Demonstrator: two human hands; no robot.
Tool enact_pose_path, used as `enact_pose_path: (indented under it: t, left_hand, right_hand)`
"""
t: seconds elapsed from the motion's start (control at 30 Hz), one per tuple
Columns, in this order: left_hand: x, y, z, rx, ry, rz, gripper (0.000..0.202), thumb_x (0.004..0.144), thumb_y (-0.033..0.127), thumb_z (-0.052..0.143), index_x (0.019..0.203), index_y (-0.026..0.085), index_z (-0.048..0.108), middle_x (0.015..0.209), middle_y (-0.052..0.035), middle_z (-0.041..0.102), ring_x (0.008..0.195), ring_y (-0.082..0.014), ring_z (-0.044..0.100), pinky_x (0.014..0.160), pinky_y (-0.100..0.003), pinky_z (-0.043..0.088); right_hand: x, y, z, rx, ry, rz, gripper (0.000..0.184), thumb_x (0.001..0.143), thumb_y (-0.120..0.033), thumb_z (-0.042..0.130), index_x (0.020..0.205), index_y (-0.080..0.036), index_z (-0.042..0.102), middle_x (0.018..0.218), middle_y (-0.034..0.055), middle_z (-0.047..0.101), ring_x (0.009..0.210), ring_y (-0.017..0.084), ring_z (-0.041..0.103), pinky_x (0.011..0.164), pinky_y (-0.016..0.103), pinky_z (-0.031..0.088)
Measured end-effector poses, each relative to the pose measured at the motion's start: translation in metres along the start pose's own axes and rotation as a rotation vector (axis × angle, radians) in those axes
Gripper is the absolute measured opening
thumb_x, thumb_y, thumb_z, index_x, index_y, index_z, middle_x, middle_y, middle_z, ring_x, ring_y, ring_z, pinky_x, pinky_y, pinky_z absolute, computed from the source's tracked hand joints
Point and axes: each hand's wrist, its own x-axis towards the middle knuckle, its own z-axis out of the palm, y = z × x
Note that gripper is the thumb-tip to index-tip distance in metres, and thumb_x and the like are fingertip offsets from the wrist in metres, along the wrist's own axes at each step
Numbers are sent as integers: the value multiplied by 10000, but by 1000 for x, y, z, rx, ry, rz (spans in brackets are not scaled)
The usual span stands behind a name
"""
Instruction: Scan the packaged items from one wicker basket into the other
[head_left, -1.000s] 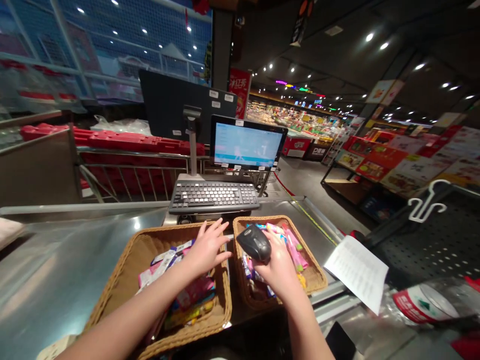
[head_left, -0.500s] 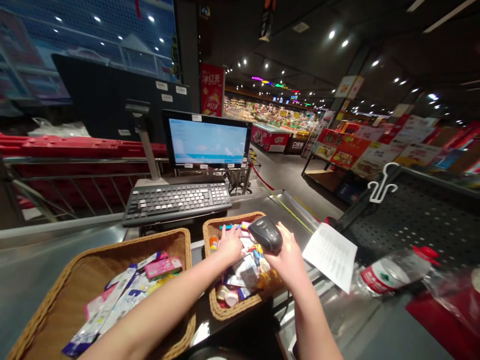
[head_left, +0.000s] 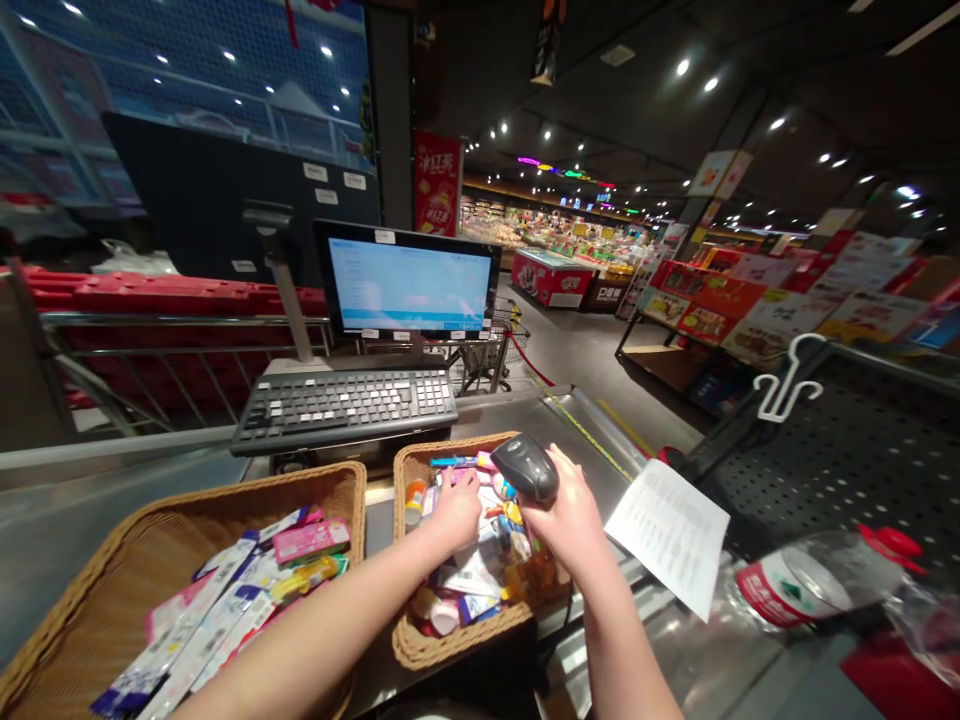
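Note:
My right hand (head_left: 566, 510) is wrapped round the handle of a black barcode scanner (head_left: 525, 467), held over the right side of the smaller wicker basket (head_left: 409, 655). Inside that basket, small packets lie jumbled with a blue pen-like stick (head_left: 454, 462) and an orange-capped container (head_left: 414, 495). Down among them, my left hand (head_left: 455, 512) has its fingers bent onto the goods by a pink packet; what they grip is hidden. The larger wicker basket (head_left: 358, 520) at left holds long white-and-blue packets (head_left: 199, 620), a pink box (head_left: 311, 541) and a yellow packet (head_left: 309, 577).
Behind the baskets are a black keyboard (head_left: 349, 405) and a lit monitor (head_left: 412, 285). To the right lie a printed paper sheet (head_left: 667, 535) and a red-capped plastic bottle (head_left: 814, 580). A white hook (head_left: 787, 385) hangs on the perforated black panel (head_left: 862, 450).
The view has shifted slightly, so baskets and monitor sit a little further left. My left fingers look more bent among the packets. The scanner stays in my right hand.

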Motion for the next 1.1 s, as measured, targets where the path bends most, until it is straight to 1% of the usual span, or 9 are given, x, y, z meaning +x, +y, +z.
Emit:
enact_pose_path:
  t: [0.1,0.2,0.4,0.47,0.53,0.7,0.8,0.9,1.1]
  left_hand:
    - [-11,-5,-9,13,8,-6,238,668,214,686,895,189,754,1284,-146,623,1329,-373,429,1157,-629,154]
    - [-21,-12,-21,21,12,-27,252,656,200,683,899,194,752,1225,-151,658,1312,-368,461,1149,-638,184]
    - [-41,-33,-46,11,49,-7,183,650,194,694,829,197,730,1310,-133,623,1358,-353,430,1151,-630,198]
    - [-49,-44,-55,4,96,39,118,666,208,695,782,193,708,1362,-121,590,1401,-345,374,1158,-625,183]
    - [-57,-56,-63,0,181,106,79,697,239,695,752,185,681,1419,-117,541,1434,-342,317,1161,-632,159]
    - [-76,-81,-85,33,386,220,47,775,224,652,793,182,642,1510,-105,437,1465,-321,252,1171,-642,105]
    - [-88,-89,-99,69,465,228,42,810,223,626,803,182,631,1533,-104,403,1466,-321,251,1173,-647,79]
    - [-100,-93,-113,101,530,222,44,827,218,608,817,188,638,1530,-98,409,1463,-319,261,1181,-639,53]
    - [-124,-99,-133,177,604,149,139,877,198,524,843,208,658,1543,-73,387,1465,-299,269,1196,-611,45]
  right_hand:
    - [2,1,0,1,-11,10,541,701,-153,606,1240,-144,565,1340,167,589,1386,350,416,1142,624,268]
    - [3,0,1,13,-19,19,547,689,-147,611,1234,-136,565,1344,178,582,1392,356,404,1149,630,243]
    - [5,-4,8,42,-27,-8,517,710,-187,603,1226,-160,579,1335,159,589,1390,350,407,1145,636,234]
    - [5,-6,9,43,-29,-12,526,710,-191,603,1234,-158,577,1334,157,589,1391,350,405,1145,634,236]
    - [4,-9,10,43,-29,-13,530,712,-201,606,1239,-157,577,1337,157,587,1390,349,405,1148,629,233]
    - [3,-23,11,60,-22,-12,535,721,-215,601,1254,-179,566,1354,139,575,1397,346,394,1147,634,234]
    - [4,-31,13,48,-1,-26,514,724,-210,598,1237,-184,573,1329,131,593,1395,351,396,1143,640,239]
    - [6,-38,16,25,41,-48,500,716,-199,604,1216,-189,581,1300,120,609,1392,357,397,1144,637,241]
    - [12,-59,17,11,127,-137,522,705,-167,603,1225,-191,566,1330,124,577,1406,386,354,1133,679,218]
